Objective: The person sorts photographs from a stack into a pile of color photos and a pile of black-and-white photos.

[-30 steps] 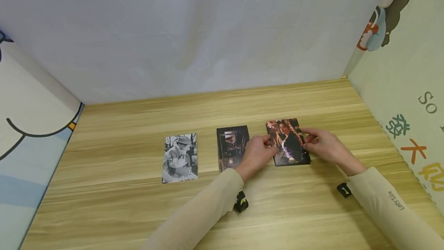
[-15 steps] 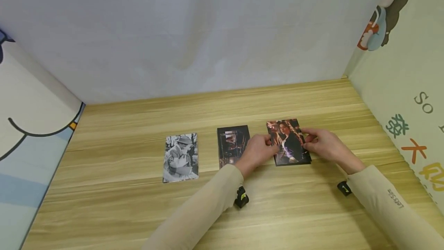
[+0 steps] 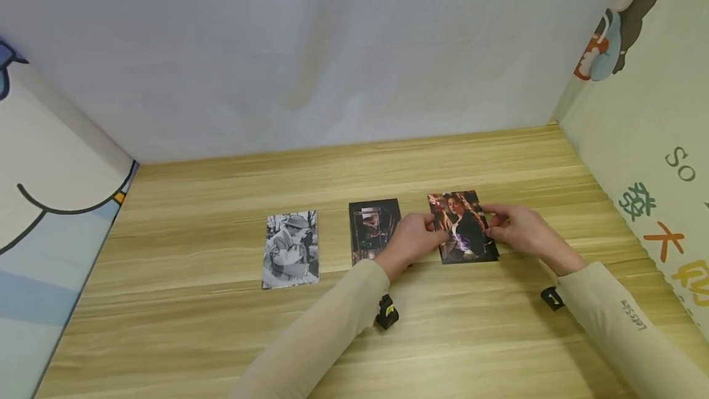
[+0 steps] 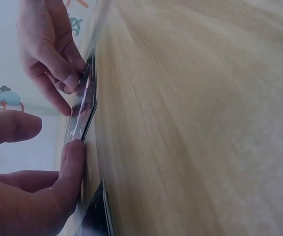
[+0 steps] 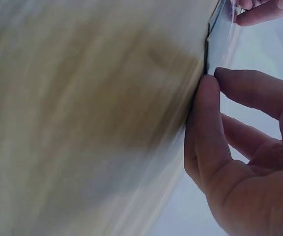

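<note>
A small stack of photo cards (image 3: 464,226) lies on the wooden table, its top card showing a person in a dark jacket. My left hand (image 3: 412,242) holds the stack's left edge with bent fingers, and the left wrist view shows the thumb touching the edge of the cards (image 4: 86,101). On the opposite side, my right hand (image 3: 523,233) grips the right edge between thumb and fingers. In the right wrist view, those fingertips meet at the card edge. A dark photo card (image 3: 372,223) lies left of the stack, partly hidden by my left hand.
Farther left lies a black-and-white photo card (image 3: 290,251). The wooden tabletop (image 3: 194,325) ends at a pale back wall (image 3: 332,79). A printed wall (image 3: 653,140) stands on the right and another (image 3: 61,202) on the left. Black wrist devices (image 3: 386,313) hang under both sleeves.
Both hands stay at the sides of the photo stack, almost still. The whole head view has shifted slightly; the other cards have not visibly moved on the table.
</note>
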Available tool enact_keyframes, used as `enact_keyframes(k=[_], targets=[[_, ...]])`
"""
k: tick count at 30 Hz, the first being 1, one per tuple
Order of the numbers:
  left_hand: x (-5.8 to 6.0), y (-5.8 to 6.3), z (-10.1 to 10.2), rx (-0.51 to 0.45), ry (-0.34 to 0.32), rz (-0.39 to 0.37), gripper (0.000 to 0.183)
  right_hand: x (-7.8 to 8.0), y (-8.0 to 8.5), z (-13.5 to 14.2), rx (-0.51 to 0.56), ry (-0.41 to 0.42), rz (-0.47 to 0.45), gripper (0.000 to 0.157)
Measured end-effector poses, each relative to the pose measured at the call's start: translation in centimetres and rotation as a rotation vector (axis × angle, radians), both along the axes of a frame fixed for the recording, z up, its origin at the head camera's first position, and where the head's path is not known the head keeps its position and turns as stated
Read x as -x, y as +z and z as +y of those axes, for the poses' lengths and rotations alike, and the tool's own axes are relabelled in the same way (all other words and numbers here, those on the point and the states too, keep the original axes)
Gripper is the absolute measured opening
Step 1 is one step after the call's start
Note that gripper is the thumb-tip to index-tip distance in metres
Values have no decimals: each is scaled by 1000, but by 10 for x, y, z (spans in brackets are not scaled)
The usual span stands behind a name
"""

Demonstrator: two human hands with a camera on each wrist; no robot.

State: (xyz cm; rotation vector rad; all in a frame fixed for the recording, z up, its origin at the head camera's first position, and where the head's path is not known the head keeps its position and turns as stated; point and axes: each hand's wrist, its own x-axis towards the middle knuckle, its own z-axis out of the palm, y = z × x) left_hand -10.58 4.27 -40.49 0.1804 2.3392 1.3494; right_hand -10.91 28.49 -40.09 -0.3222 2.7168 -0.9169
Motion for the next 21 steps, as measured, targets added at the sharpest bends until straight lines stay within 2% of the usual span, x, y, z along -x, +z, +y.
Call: enact_keyframes(k=[4, 9, 12, 16, 21], targets=[[-2, -1, 0, -31, 21, -11, 56, 0, 2, 0, -1, -1, -26, 59], [-5, -3, -1, -54, 48, 32, 63, -3, 7, -2, 37, -22, -61, 60], [-9, -3, -2, -87, 64, 29, 65, -7, 11, -3, 47, -48, -52, 58], [-17, 0, -7, -169, 91, 5, 65, -15, 18, -8, 66, -86, -28, 56], [-33, 7, -23, -274, 114, 65, 58, -27, 25, -20, 141, -108, 24, 52]])
